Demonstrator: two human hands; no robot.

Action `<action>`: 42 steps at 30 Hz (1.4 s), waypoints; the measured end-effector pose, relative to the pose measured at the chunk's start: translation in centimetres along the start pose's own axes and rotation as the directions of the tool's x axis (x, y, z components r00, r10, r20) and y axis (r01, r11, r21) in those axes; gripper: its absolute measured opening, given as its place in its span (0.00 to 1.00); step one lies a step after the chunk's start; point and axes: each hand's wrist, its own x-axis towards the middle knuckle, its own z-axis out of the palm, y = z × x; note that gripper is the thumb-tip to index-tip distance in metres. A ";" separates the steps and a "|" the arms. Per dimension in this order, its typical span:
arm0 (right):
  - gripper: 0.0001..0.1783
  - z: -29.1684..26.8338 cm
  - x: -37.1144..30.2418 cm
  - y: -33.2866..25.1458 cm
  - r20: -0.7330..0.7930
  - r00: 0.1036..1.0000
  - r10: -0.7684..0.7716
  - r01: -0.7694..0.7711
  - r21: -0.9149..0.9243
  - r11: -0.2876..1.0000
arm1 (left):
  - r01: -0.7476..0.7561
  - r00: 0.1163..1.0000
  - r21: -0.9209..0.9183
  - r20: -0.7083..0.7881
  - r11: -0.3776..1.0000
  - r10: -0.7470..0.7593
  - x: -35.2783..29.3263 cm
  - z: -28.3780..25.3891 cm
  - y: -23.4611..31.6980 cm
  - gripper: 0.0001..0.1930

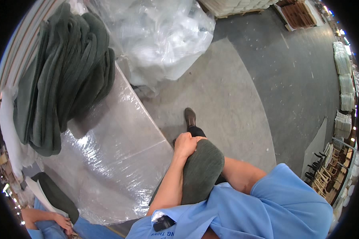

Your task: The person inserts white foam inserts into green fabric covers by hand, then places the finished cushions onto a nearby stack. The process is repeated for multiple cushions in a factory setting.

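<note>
In front of my body is a dark green, fabric-covered piece with a rounded end, padded in look. My left hand is closed over its far left edge, fingers curled at the rim. My right forearm reaches behind the same piece from the right. The right hand itself is hidden by it, so its fingers cannot be seen. To my left, a thick pile of similar dark green fabric pieces lies folded and draped on a plastic-wrapped surface.
At lower left, a co-worker's hand holds another green piece with a white side. A large clear-plastic-wrapped bundle stands ahead. Wrapped stacks and a rack of wooden frames line the right. My shoe rests on grey floor.
</note>
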 end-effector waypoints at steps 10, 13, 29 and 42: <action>0.19 1.0 2.4 2.8 -0.309 0.943 -0.120 0.110 -0.051 0.993 | -0.399 0.823 0.047 -0.423 0.916 0.380 -3.4 -2.6 1.5 0.07; 0.21 1.5 0.3 0.9 -0.498 0.844 -0.198 0.133 -0.163 0.978 | -0.454 0.858 -0.151 -0.339 0.878 0.386 -9.7 -5.6 2.8 0.08; 0.35 0.9 -4.2 -4.6 0.042 0.949 -0.311 0.303 0.137 0.943 | -0.128 0.988 -0.375 0.028 0.918 0.149 -17.7 -1.4 -3.4 0.27; 0.34 11.3 -6.1 -8.5 0.510 0.819 -0.263 0.162 0.234 0.959 | -0.011 0.999 -0.495 -0.044 0.869 -0.012 -20.3 -5.7 -13.1 0.25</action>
